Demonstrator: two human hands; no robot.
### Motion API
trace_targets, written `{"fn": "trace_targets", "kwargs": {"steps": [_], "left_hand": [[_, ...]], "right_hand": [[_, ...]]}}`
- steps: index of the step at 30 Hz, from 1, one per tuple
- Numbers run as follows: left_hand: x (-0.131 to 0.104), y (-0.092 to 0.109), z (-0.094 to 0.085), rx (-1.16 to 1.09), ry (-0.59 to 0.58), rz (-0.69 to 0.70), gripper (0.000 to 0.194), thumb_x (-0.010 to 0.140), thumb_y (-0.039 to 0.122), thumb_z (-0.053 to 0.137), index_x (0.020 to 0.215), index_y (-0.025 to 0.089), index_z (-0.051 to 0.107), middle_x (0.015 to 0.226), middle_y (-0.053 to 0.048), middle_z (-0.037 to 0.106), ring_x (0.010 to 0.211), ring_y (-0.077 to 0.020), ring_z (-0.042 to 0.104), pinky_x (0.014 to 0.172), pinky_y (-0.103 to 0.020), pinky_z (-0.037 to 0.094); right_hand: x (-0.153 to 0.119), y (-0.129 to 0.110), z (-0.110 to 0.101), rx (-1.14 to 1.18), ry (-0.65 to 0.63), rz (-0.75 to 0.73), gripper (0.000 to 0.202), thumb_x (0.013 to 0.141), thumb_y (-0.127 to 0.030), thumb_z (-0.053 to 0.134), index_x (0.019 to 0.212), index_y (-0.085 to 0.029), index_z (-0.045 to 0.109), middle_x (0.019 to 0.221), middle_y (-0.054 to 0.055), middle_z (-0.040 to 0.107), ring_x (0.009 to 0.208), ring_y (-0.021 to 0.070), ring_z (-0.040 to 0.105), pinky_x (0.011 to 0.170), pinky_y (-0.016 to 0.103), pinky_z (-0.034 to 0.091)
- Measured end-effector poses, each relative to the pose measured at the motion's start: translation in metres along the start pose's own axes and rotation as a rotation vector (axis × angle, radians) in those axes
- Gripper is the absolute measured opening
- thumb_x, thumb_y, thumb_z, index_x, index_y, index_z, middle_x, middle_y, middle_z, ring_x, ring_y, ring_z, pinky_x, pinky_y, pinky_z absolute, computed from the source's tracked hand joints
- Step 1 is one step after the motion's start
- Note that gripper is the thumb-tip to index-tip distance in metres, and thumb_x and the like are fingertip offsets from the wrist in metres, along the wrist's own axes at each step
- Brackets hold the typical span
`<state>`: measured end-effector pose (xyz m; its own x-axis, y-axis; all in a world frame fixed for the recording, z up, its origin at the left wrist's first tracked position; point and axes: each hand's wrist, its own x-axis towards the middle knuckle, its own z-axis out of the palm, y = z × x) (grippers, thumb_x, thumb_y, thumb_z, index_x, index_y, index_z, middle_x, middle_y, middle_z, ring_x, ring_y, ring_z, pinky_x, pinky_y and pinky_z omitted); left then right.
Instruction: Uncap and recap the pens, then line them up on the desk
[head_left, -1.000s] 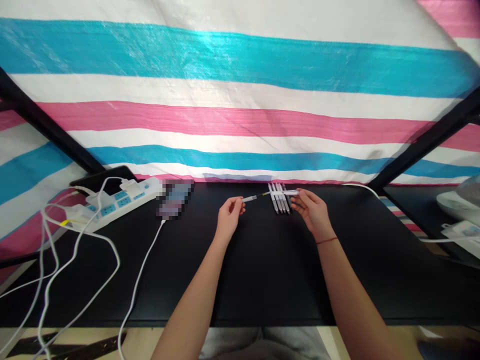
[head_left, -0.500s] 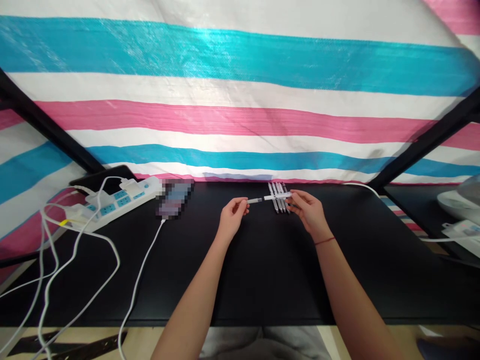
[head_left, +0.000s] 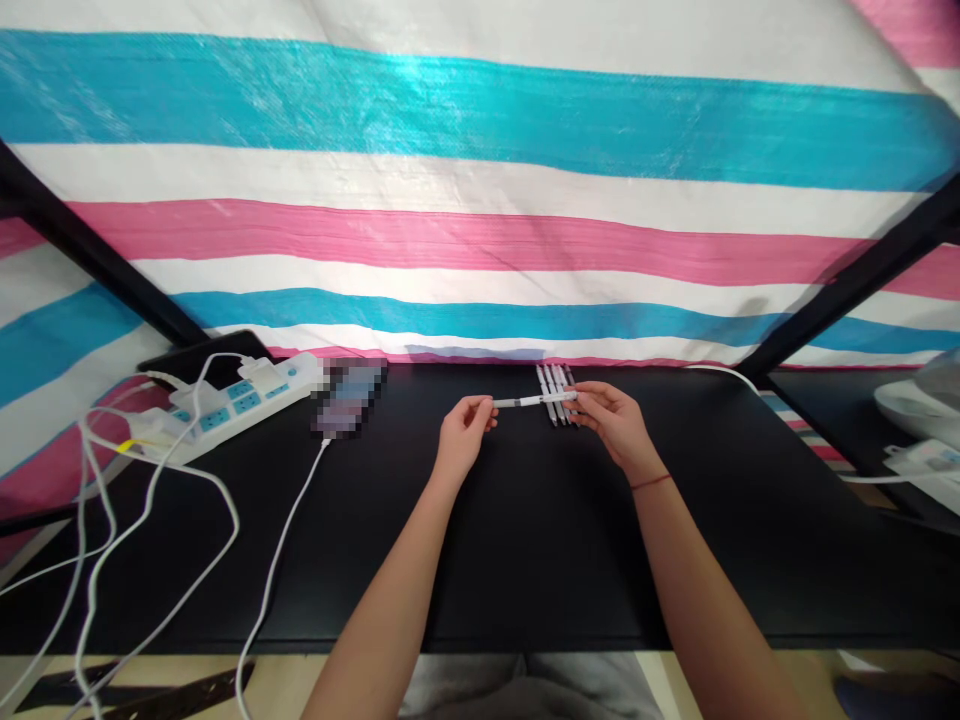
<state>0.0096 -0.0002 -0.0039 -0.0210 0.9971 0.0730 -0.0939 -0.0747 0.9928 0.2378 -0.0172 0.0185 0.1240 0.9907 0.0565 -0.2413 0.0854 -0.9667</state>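
A slim white and grey pen lies level between my two hands, held above the black table. The thumb and fingers of my left hand pinch its grey end. On the white end, my right hand is closed with thumb and forefinger, while its other fingers curl underneath. The two parts of the pen meet near a dark band; whether they are fully joined is too small to tell. Just behind the white part, several similar pens lie side by side on the table, partly covered by my right hand.
A white power strip with plugs and loose white cables takes up the table's left side. Beside it lies a blurred phone on a charging cable. Striped sheeting hangs behind the black table; a white bowl-like object stands far right.
My right hand has moved slightly left with the white part, and the gap between the pen's two parts has closed. My left hand has stayed almost still.
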Motion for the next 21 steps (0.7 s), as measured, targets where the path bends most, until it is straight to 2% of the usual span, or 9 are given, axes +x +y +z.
{"fn": "trace_targets", "kwargs": {"steps": [5,10,12,17,21], "left_hand": [[0.0006,-0.0008,-0.0007,-0.010,0.006,-0.007,0.040,0.073,0.049,0.065,0.092,0.014,0.065,0.078,-0.005,0.067,0.066,-0.0130,0.061,0.066,-0.027,0.049],[0.0007,-0.0013,-0.0005,-0.001,-0.008,0.013,0.038,0.074,0.047,0.064,0.093,0.014,0.064,0.078,-0.005,0.067,0.067,-0.0132,0.062,0.067,-0.027,0.050],[0.0007,-0.0017,-0.0003,0.000,-0.007,0.021,0.037,0.075,0.046,0.064,0.094,0.014,0.064,0.079,-0.005,0.067,0.067,-0.0131,0.062,0.066,-0.027,0.050],[0.0008,-0.0025,-0.0009,0.004,-0.003,0.033,0.037,0.076,0.045,0.063,0.095,0.014,0.063,0.081,-0.006,0.067,0.068,-0.0130,0.062,0.067,-0.027,0.050],[0.0003,-0.0023,-0.0014,0.014,-0.012,0.049,0.035,0.077,0.044,0.062,0.094,0.014,0.064,0.079,-0.005,0.067,0.067,-0.0130,0.062,0.067,-0.028,0.050]], "right_hand": [[0.0019,0.0042,0.0004,-0.067,0.037,0.003,0.032,0.066,-0.040,0.077,0.087,-0.017,0.068,0.080,0.006,0.072,0.075,0.0184,0.069,0.065,0.028,0.057],[0.0038,0.0080,0.0008,-0.188,0.060,-0.017,0.034,0.069,-0.049,0.072,0.072,-0.015,0.065,0.066,0.005,0.068,0.060,0.0144,0.064,0.055,0.024,0.054],[0.0038,0.0075,0.0009,-0.203,0.055,-0.032,0.035,0.071,-0.050,0.070,0.072,-0.016,0.063,0.065,0.004,0.067,0.059,0.0136,0.063,0.053,0.023,0.053],[0.0028,0.0052,0.0000,-0.140,-0.019,-0.041,0.035,0.072,-0.046,0.071,0.093,-0.020,0.062,0.077,0.003,0.069,0.064,0.0145,0.064,0.053,0.025,0.054],[0.0017,0.0057,0.0012,-0.238,-0.020,-0.085,0.030,0.076,-0.048,0.066,0.077,-0.018,0.061,0.065,0.001,0.064,0.062,0.0138,0.062,0.054,0.024,0.054]]}}
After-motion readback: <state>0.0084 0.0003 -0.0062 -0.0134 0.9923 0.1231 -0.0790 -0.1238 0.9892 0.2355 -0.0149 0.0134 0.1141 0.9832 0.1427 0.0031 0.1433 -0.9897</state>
